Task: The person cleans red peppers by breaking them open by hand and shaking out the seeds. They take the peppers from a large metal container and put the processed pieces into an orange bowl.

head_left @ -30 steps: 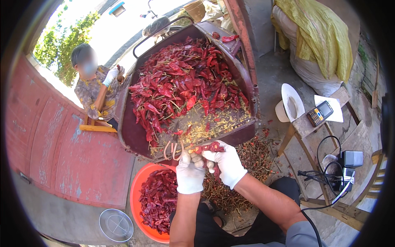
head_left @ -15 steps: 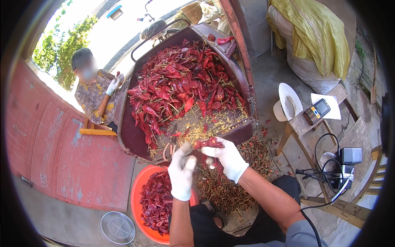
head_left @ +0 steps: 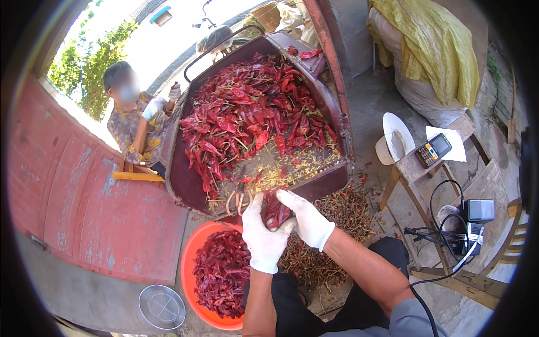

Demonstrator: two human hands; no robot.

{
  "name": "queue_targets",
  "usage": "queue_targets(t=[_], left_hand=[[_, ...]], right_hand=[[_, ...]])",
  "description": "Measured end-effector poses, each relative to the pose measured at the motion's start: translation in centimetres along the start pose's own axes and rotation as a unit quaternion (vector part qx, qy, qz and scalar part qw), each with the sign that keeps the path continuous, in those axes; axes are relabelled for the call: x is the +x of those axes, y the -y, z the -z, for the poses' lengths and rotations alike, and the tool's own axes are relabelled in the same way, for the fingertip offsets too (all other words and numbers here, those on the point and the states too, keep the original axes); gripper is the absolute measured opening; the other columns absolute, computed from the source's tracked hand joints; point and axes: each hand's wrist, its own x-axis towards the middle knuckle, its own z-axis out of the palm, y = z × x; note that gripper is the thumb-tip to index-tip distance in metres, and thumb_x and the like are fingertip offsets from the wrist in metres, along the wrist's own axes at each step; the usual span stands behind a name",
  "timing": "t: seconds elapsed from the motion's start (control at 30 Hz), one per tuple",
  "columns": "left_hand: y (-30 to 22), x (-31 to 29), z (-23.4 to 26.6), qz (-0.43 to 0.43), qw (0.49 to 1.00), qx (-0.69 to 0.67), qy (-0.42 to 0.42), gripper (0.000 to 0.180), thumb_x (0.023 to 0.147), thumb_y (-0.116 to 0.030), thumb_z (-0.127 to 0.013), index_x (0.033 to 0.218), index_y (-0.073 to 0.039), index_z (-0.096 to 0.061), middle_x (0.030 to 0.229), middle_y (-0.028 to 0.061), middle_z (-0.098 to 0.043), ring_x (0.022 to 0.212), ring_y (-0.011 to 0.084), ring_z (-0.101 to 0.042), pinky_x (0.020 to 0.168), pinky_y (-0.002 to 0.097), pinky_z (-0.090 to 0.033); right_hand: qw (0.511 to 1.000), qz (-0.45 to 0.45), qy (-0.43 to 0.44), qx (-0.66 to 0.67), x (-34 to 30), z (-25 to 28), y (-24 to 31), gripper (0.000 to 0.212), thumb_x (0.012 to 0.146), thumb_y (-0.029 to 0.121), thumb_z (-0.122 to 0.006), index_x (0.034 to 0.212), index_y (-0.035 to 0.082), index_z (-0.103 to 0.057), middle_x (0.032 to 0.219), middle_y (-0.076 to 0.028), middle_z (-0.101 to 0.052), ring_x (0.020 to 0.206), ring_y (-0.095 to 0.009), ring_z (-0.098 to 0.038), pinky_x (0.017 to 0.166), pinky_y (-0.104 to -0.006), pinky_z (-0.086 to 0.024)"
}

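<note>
A few dried red chili peppers (head_left: 276, 213) are bunched between my two white-gloved hands, just off the near edge of a maroon metal cart bed (head_left: 323, 188). My left hand (head_left: 265, 241) closes on them from the left, thumb and fingers around the bunch. From the right, my right hand (head_left: 310, 221) grips the same peppers, its fingertips on their top and side. A large heap of dried red chilies (head_left: 247, 106) fills the cart, with pale seeds scattered at its near end. Below my left hand, an orange basin (head_left: 188, 275) holds more chilies.
Stems and scraps (head_left: 320, 247) pile on the ground under my right arm. A co-worker (head_left: 132, 118) in gloves sits left of the cart. A round metal sieve (head_left: 161, 306) lies beside the basin. To the right, a wooden bench (head_left: 415, 171) carries a handheld device and a hat; cables hang nearby.
My left hand has moved right and closed on the peppers beside my right hand. The bunch now sits lower, between both hands. The co-worker's hands have come up together.
</note>
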Motion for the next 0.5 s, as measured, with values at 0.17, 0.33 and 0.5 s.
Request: queue_targets(t=[0.17, 0.33, 0.5], left_hand=[[0.6, 0.2, 0.9, -0.036, 0.999, 0.002, -0.018, 0.086, 0.064, -0.017, -0.09, 0.139, -0.004, -0.051, 0.115, 0.0174, -0.061, 0.102, 0.0342, -0.064, 0.088, 0.04, -0.053], [0.7, -0.6, 2.5, -0.006, 1.0, -0.012, 0.018, 0.079, 0.068, 0.003, -0.08, 0.142, -0.003, -0.051, 0.121, 0.0142, -0.064, 0.106, 0.0225, -0.066, 0.093, 0.0329, -0.053], [2.4, -2.8, 4.2, 0.019, 1.0, 0.013, -0.006, 0.06, 0.078, 0.009, -0.07, 0.136, -0.003, -0.06, 0.103, 0.0076, -0.07, 0.092, 0.0151, -0.066, 0.089, 0.0278, -0.052]], right_hand=[[0.998, -0.005, 0.013, -0.068, 0.1, -0.4, -1.3, 0.037, 0.104, 0.039, -0.049, 0.118, 0.007, -0.063, 0.11, -0.002, -0.067, 0.101, -0.012, -0.061, 0.096, -0.0298, -0.046], [0.975, -0.049, 0.052, -0.208, 0.3, 0.5, -1.9, 0.042, 0.104, 0.046, -0.048, 0.106, 0.008, -0.065, 0.094, -0.002, -0.069, 0.08, -0.011, -0.061, 0.08, -0.0283, -0.051], [0.957, -0.124, 0.062, -0.255, -0.5, -0.6, -2.8, 0.052, 0.101, 0.054, -0.047, 0.096, 0.006, -0.066, 0.085, -0.004, -0.068, 0.069, -0.012, -0.061, 0.066, -0.0284, -0.053]])
